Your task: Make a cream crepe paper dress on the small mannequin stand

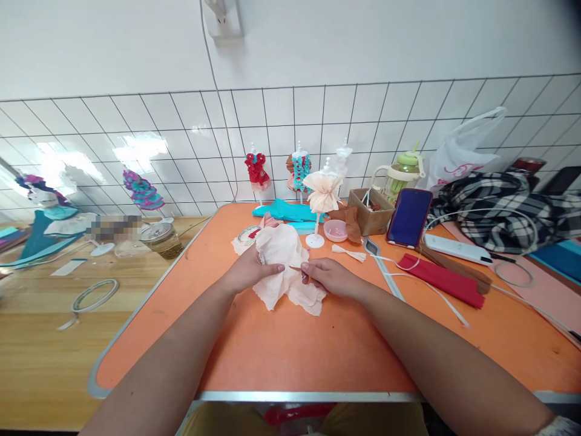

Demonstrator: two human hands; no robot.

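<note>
From the head camera, the left hand [249, 270] is closed on a crumpled piece of cream crepe paper [285, 269] lying on the orange table [290, 351]. The right hand [327, 277] pinches a thin needle-like tool [298, 269] whose tip touches the paper. Behind stand a small mannequin with a cream ruffle [321, 192], a pink dish [336, 230], a phone [409, 217] and folded red paper [442, 280].

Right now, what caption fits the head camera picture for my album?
Both hands, left hand and right hand, gather pale crepe paper on an orange table.
</note>
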